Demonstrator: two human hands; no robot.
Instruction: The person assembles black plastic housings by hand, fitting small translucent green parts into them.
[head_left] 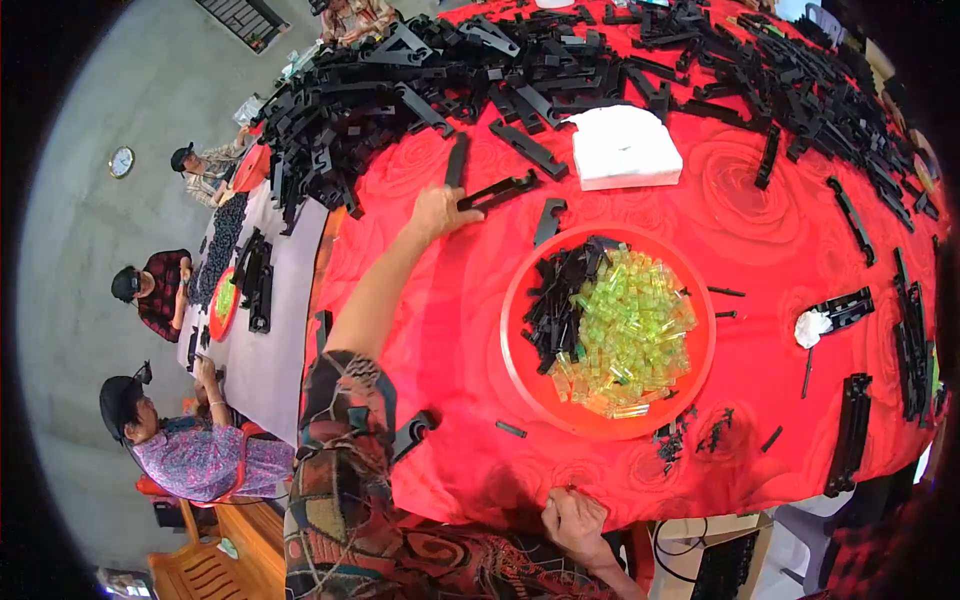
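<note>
My left hand reaches far over the red tablecloth, its fingers closed on the near end of a long black plastic part with a hooked tip. Another black bar lies just beyond those fingers. At the table's near edge rests my right hand, its fingers curled in and nothing showing in them. Between and beyond my hands stands a round red tray, holding small black pieces on its left and translucent yellow-green pieces on its right. A short black part lies by its rim.
A large heap of black parts covers the far side. A white foam block sits beyond the tray. Black strips lie at right, near a part with a white wad. Several people sit at left; one works at a grey-topped table.
</note>
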